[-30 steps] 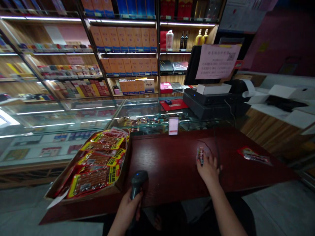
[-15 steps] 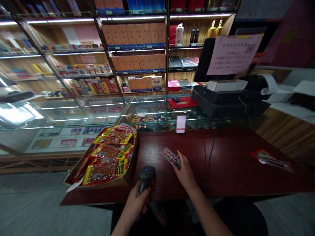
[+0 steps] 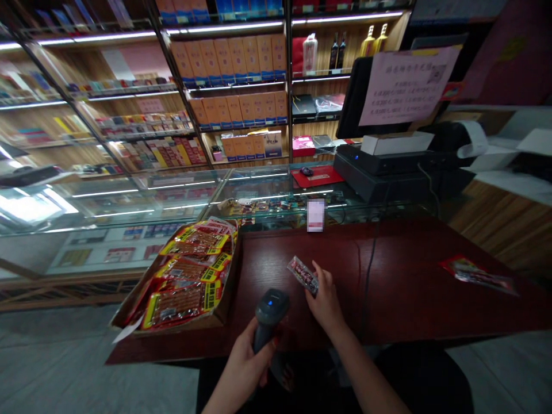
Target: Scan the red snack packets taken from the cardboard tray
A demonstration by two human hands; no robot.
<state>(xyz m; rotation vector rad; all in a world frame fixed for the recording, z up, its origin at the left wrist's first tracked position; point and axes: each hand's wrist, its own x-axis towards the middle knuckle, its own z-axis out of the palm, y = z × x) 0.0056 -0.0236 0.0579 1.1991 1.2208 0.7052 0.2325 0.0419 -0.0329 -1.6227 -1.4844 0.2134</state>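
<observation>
My left hand [image 3: 249, 363] grips a dark grey barcode scanner [image 3: 269, 312] with a blue light on top, held above the near edge of the dark red wooden table [image 3: 401, 287]. My right hand [image 3: 324, 302] holds a small snack packet [image 3: 303, 274] by its near end, tilted just above the tabletop a little right of the scanner head. A cardboard box [image 3: 224, 299] full of red and yellow sausage packets [image 3: 185, 287] sits at the table's left end.
Another red packet [image 3: 476, 275] lies at the table's far right. A black cable [image 3: 368, 270] runs across the table to the register [image 3: 388, 167]. A glass display counter [image 3: 129, 201] and stocked shelves [image 3: 241, 86] stand behind.
My right hand carried the small packet from the table's right-middle leftward toward the scanner. My left hand raised the scanner and shifted it right, closer to the packet.
</observation>
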